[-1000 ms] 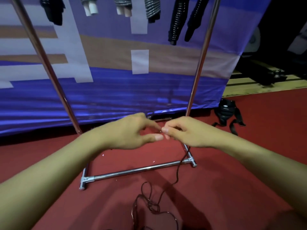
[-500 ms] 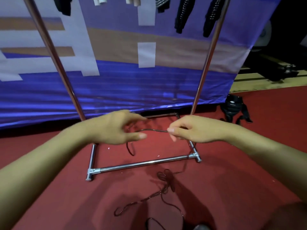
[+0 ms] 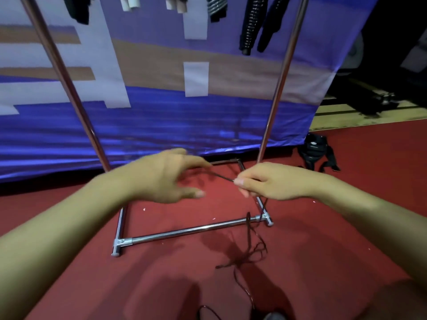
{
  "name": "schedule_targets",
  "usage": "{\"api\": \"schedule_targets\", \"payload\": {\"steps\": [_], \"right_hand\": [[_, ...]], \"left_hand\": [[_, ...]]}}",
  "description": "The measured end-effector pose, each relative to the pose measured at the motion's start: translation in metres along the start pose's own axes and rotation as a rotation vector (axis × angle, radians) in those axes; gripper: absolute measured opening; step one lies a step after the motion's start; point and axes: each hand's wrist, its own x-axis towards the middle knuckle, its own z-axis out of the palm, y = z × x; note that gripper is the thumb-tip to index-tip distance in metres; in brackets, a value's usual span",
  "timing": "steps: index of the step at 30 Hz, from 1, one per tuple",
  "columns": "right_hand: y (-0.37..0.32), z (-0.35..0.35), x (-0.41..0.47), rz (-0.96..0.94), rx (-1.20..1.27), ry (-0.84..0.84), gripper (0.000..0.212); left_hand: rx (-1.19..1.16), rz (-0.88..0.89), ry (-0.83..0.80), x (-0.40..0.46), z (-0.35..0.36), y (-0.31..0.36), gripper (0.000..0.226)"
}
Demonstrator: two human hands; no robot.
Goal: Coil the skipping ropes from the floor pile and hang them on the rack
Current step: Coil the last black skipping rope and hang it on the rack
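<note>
A thin black skipping rope (image 3: 220, 176) stretches between my two hands, low in front of the chrome rack (image 3: 189, 230). My right hand (image 3: 275, 181) pinches it between thumb and forefinger. From there the rope drops to a loose tangle (image 3: 253, 251) on the red carpet. My left hand (image 3: 166, 179) has its index finger and thumb spread apart. The rope's other end runs in under its fingers, and that grip is blurred. Coiled ropes with black handles (image 3: 251, 26) and white handles (image 3: 130, 2) hang from the top of the rack.
The rack's two slanted posts (image 3: 69, 88) (image 3: 278, 84) stand in front of a blue banner (image 3: 161, 125). A black bag (image 3: 315, 151) lies on the carpet at the right. A raised wooden platform (image 3: 369, 112) is behind it.
My hands have drawn apart, pulling a stretch of rope out between them. The tangle on the floor has shifted right and been lifted toward the rack's base bar.
</note>
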Motion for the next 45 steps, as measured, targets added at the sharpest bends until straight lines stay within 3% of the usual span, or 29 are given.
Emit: {"api": "schedule_targets", "payload": {"steps": [2,5,12,16,20,23,26,28,33,35,37,39,41,45], "right_hand": [[-0.016,0.001,0.007,-0.091,-0.056,0.082,0.037],[-0.02,0.001,0.01,-0.129,-0.045,0.113,0.038],[0.041,-0.008,-0.004,0.175,0.26,-0.125,0.038],[0.023,-0.006,0.0,0.085,0.157,-0.053,0.037],[-0.006,-0.006,0.008,-0.054,0.114,0.015,0.036],[-0.019,-0.008,0.008,-0.127,0.1,0.102,0.036],[-0.026,-0.01,0.006,-0.122,0.128,0.18,0.035],[-0.023,-0.009,0.006,-0.071,0.166,0.18,0.038],[0.027,-0.01,-0.007,0.218,0.149,-0.138,0.049],[0.041,-0.009,-0.013,0.246,0.198,-0.133,0.046],[0.037,-0.008,-0.011,0.187,0.2,-0.126,0.044],[0.02,-0.006,-0.002,0.094,0.134,-0.106,0.044],[0.001,-0.006,0.006,-0.005,0.085,-0.071,0.042],[-0.013,-0.014,0.006,-0.039,-0.069,-0.197,0.038]], "left_hand": [[-0.075,0.094,0.034,0.007,0.013,0.026,0.043],[-0.041,0.092,0.053,0.009,0.012,0.029,0.044],[0.154,-0.276,-0.053,-0.008,-0.002,-0.048,0.019],[0.026,-0.179,0.004,0.001,0.001,-0.021,0.037],[0.324,-0.158,0.095,0.012,-0.002,0.034,0.037],[0.073,-0.027,0.118,0.014,-0.005,0.04,0.025],[-0.272,0.133,-0.047,0.014,-0.004,0.039,0.015],[-0.257,0.153,-0.068,0.015,-0.001,0.029,0.021],[0.043,-0.169,0.057,0.009,-0.008,-0.058,0.027],[0.021,-0.225,0.021,-0.003,-0.006,-0.066,0.005],[-0.038,-0.178,-0.003,-0.004,0.001,-0.053,0.039],[-0.112,-0.066,0.014,0.001,0.007,-0.027,0.057],[-0.204,0.012,0.048,0.009,0.013,-0.002,0.061],[-0.161,-0.123,0.101,0.015,0.007,-0.006,0.048]]}}
